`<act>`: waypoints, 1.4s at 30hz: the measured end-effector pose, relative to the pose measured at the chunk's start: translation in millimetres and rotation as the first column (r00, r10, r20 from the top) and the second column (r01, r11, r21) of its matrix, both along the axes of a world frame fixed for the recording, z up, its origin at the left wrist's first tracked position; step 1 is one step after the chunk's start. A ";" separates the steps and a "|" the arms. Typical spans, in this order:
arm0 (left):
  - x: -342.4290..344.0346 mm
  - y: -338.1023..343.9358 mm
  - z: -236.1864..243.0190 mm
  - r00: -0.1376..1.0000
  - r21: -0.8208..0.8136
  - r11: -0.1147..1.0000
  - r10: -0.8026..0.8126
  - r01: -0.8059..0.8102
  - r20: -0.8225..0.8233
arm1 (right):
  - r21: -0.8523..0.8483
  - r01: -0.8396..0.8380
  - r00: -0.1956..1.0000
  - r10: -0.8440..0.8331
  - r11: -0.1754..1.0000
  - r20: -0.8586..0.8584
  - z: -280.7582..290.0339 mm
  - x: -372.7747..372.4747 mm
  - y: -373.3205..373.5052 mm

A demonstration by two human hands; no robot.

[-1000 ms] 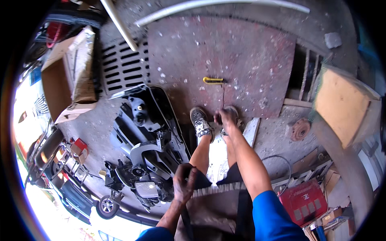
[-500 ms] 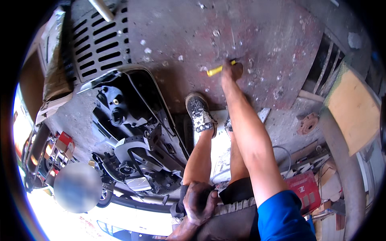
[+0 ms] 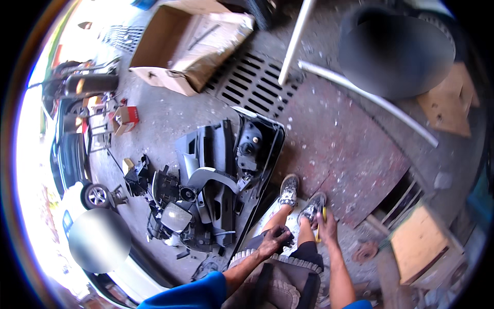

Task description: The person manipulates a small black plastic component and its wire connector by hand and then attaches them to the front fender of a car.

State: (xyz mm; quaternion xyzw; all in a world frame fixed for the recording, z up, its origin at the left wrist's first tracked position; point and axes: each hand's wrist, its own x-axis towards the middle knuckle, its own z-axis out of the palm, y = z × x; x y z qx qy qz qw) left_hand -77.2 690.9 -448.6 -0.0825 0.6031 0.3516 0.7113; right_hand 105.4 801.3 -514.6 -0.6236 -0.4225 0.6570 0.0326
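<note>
Large brown cardboard box (image 3: 180,44) is lying open on its side at top, by the floor grate (image 3: 252,82). Small red-and-white carton (image 3: 125,118) is sitting on the concrete floor, left of the box, near the parked vehicle (image 3: 69,149).

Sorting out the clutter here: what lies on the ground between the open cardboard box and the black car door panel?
In the head view, bare concrete and part of the metal drain grate lie between the cardboard box and the door panel.
</note>
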 end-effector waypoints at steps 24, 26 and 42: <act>86.0 -292.1 361.5 0.428 0.444 0.475 0.880 -0.760 -0.209 | 0.504 -0.782 0.417 0.909 0.365 -0.012 280.6 -85.4 -135.9; 106.9 -327.1 365.8 0.304 0.495 0.407 0.911 -0.767 -0.278 | 0.588 -0.790 0.245 0.969 0.173 0.043 271.1 -91.8 -155.1; 271.0 -597.4 359.1 -0.638 0.669 -0.459 0.769 -0.585 -0.031 | 0.622 -0.495 -0.698 0.704 -0.606 0.129 410.4 -77.2 -543.8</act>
